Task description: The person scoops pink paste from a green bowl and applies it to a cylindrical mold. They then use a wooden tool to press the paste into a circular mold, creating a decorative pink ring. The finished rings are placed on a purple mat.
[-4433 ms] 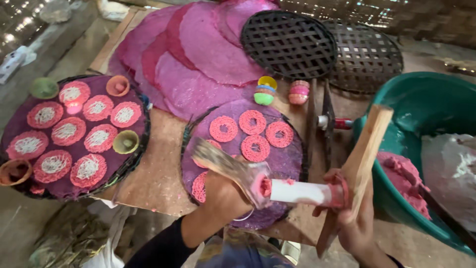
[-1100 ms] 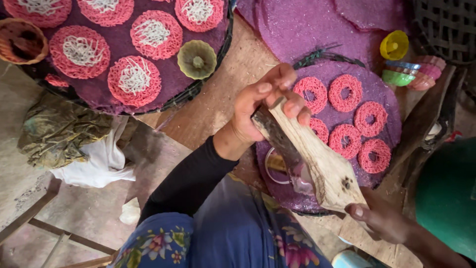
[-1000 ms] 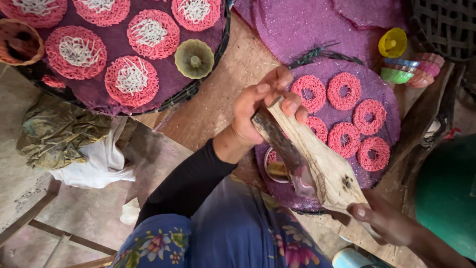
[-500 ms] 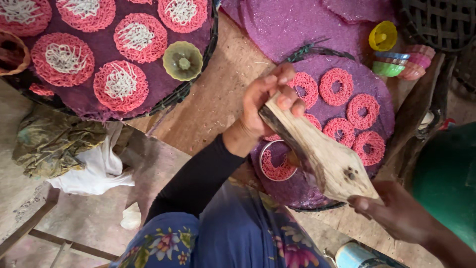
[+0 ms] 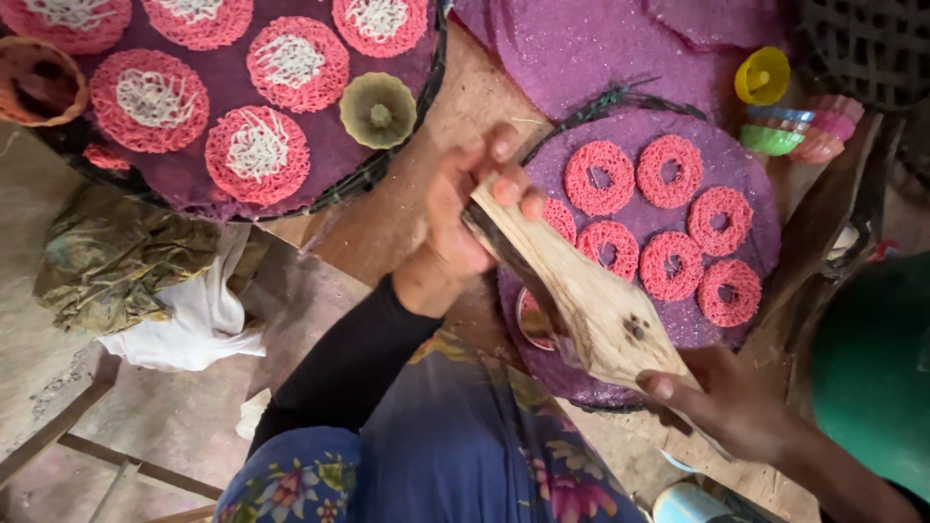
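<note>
On the far left tray (image 5: 58, 145), red-and-white noodle discs (image 5: 257, 155) sit as they did a second ago. The left hand (image 5: 465, 213) grips the upper handle of the wooden press (image 5: 581, 300), the right hand (image 5: 722, 407) clasps the lower one. The press has swung lower over the near purple tray (image 5: 756, 194), where a fresh pink ring (image 5: 533, 320) forms beneath it beside six finished rings (image 5: 668, 232).
</note>
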